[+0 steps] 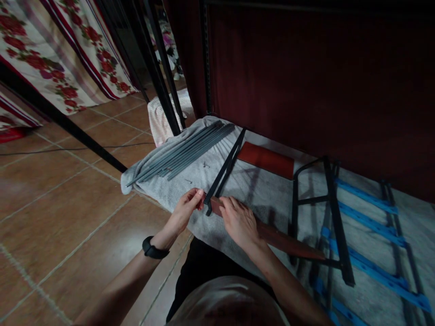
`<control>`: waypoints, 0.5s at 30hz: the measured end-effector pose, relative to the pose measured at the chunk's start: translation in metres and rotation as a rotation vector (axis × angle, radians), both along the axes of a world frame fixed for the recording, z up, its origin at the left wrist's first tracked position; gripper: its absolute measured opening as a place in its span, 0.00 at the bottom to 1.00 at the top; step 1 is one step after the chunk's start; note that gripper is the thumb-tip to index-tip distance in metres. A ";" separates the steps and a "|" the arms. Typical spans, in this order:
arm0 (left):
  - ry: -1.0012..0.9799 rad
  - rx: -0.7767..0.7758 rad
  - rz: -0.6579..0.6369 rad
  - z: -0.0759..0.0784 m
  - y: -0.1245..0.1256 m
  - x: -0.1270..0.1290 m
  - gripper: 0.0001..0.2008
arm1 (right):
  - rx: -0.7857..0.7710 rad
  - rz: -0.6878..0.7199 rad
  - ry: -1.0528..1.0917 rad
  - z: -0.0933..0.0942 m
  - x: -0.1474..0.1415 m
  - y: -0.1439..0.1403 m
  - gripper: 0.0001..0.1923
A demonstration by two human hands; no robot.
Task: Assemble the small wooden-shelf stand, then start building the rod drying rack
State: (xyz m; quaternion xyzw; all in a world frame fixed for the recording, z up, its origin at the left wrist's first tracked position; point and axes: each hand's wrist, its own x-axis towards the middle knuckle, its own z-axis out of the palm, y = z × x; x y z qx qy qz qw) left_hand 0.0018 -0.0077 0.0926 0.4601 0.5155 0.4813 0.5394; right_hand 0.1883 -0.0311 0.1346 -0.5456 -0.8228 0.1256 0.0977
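My left hand point(187, 204) pinches the near end of a black metal bar point(227, 165) where it meets a reddish-brown wooden board point(288, 243). Whether a small screw sits in the fingers I cannot tell. My right hand point(238, 222) presses flat on that board close to its end. The bar runs away from me toward a second reddish board point(266, 159). All of it lies on a grey towel point(258, 190) spread over the tiled floor.
A bundle of grey metal rods point(183, 154) lies on the towel's far left, with loose screws point(205, 165) beside it. A black frame with blue slats point(360, 226) lies at right. A dark red curtain point(322, 81) hangs behind, black poles point(159, 72) stand at left.
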 end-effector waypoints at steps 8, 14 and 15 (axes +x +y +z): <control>0.061 0.103 0.016 0.000 0.004 0.001 0.12 | -0.012 0.002 -0.002 0.000 0.000 0.000 0.12; 0.010 0.022 0.023 -0.003 0.005 0.001 0.16 | -0.002 0.005 -0.010 0.001 0.000 0.000 0.13; 0.015 0.018 0.043 -0.004 0.006 0.002 0.17 | -0.002 0.005 -0.009 0.001 0.000 0.000 0.13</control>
